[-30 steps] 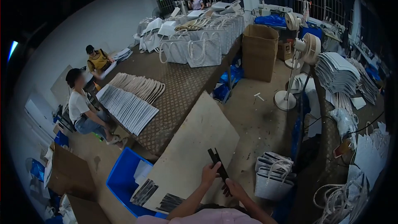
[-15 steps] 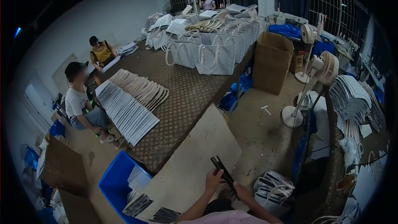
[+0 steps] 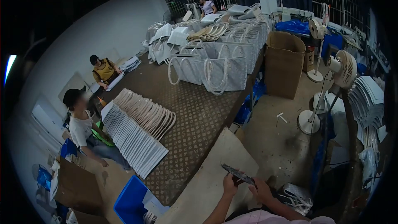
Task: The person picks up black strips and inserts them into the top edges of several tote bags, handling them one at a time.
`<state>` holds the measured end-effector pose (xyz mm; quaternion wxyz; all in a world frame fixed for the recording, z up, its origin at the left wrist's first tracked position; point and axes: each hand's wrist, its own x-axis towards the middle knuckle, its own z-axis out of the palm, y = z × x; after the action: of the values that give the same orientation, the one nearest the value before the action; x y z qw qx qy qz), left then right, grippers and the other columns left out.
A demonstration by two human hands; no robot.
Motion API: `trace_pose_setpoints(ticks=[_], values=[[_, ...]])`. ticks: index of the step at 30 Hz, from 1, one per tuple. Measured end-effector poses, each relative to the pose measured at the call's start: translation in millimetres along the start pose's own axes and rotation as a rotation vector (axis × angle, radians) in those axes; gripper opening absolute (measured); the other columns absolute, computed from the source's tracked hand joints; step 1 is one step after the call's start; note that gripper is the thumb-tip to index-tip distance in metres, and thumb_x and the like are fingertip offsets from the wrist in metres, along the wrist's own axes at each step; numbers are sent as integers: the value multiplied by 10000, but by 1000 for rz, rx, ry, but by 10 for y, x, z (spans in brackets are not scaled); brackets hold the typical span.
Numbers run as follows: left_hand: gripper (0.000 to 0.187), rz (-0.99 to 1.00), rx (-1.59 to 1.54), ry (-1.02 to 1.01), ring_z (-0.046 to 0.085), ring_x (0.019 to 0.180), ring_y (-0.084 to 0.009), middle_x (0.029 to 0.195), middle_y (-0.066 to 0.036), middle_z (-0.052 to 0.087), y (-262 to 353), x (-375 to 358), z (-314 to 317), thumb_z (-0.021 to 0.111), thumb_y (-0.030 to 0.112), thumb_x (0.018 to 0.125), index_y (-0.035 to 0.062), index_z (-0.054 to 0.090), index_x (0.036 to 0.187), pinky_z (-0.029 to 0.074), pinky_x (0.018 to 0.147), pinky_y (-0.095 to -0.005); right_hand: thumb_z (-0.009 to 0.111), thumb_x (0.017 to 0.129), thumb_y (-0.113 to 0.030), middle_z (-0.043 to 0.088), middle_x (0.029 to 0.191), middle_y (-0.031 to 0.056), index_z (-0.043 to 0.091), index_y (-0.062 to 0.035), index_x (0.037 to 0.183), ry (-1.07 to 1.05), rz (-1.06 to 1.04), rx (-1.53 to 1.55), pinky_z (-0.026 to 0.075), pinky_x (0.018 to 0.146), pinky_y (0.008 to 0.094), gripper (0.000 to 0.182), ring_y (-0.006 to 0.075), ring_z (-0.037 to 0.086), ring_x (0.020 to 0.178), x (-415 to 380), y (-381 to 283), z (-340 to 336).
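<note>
Nearest, at the bottom of the view, the wearer's left hand (image 3: 230,186) and right hand (image 3: 261,191) both grip a dark strip (image 3: 240,175), one toward each end. Whether it is one piece or several stacked together, I cannot tell. A moment ago it pointed away from the body, looking plain black; now it lies more crosswise and shows a mottled grey face, so it seems to be getting turned over or checked.

Below the hands spreads a pale board (image 3: 234,151), its far corner just beside the edge of the bench. The piles of dark strips seen on it earlier are out of view. To the left, a blue bin (image 3: 129,201) stands close to the bench corner; to the right, pale bags (image 3: 296,197) sit on the floor (image 3: 271,145), which offers room beyond the board.

The brown patterned bench (image 3: 197,120) slants away to the upper right. Folded grey-white pieces (image 3: 134,139) overlap in a row near its left side, with cream handles (image 3: 149,114) alongside. Bare surface separates these from finished-looking handbags (image 3: 226,74) farther back.

A person in white (image 3: 83,128) sits at the left; beyond is a person in a yellow vest (image 3: 105,71). A tall cardboard box (image 3: 286,68) and a standing fan (image 3: 344,68) bound the floor at right.
</note>
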<state>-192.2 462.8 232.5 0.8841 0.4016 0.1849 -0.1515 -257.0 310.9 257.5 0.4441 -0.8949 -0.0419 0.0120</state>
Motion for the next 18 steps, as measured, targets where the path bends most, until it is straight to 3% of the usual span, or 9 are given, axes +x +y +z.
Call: trace_pose_setpoints(ticks=[2,5,7,8,10,13,14,17,18], values=[[286,-3,-52,51,584,843,-247,882,-108,586,-61,202,88,379,218,843,23,523,997,496,710,-390,530,816,-342,522,968,205,470,-9,1091,-13,8,92,413,746,450,436,396,507,883,204,81,-115],[313,65,-54,190,583,842,-244,880,-118,584,-151,635,222,377,220,842,16,503,1043,492,695,-381,550,809,-301,516,959,201,468,-7,1094,42,-199,-10,419,738,429,418,388,510,866,631,252,-288],[359,181,102,194,592,819,-242,863,-128,584,-205,951,375,357,196,841,-15,464,1110,493,682,-379,570,803,-272,506,985,208,459,-7,1110,-147,-302,-26,424,735,402,420,366,520,867,954,487,-450],[359,183,98,197,592,819,-242,863,-128,584,-179,1115,518,357,196,841,-15,464,1110,493,682,-379,570,803,-272,506,985,208,459,-7,1110,-151,-305,-28,424,735,402,420,366,520,867,1137,629,-533],[418,321,414,151,602,791,-242,863,-146,588,-112,1432,872,343,164,831,-56,407,1181,500,673,-381,562,823,-305,509,1023,193,451,-8,1156,-311,-202,298,428,747,375,460,319,539,884,1525,968,-762],[446,266,362,104,611,788,-242,883,-160,593,-83,2020,1486,333,137,830,-92,371,1211,512,697,-361,547,843,-350,517,1048,168,412,-12,1224,-520,-46,553,425,765,368,526,282,545,906,2267,1357,-1445],[446,265,365,101,611,788,-242,883,-160,593,-57,2198,1735,333,137,830,-92,371,1211,512,697,-361,547,843,-350,517,1048,168,412,-12,1224,-516,-46,555,425,765,368,526,282,545,906,2511,1508,-1657],[440,190,279,2,609,823,-242,928,-161,594,117,2632,2413,317,130,839,-87,368,1219,515,735,-332,523,869,-347,481,1213,116,358,-3,1290,-399,82,728,392,854,292,568,169,476,1040,3145,1781,-2238],[429,287,327,-18,603,849,-238,962,-154,589,197,2760,2647,313,116,843,-73,372,1224,514,745,-331,540,854,-356,493,1190,130,357,7,1283,-491,-63,543,402,849,306,591,199,491,1028,3389,1715,-2506]])
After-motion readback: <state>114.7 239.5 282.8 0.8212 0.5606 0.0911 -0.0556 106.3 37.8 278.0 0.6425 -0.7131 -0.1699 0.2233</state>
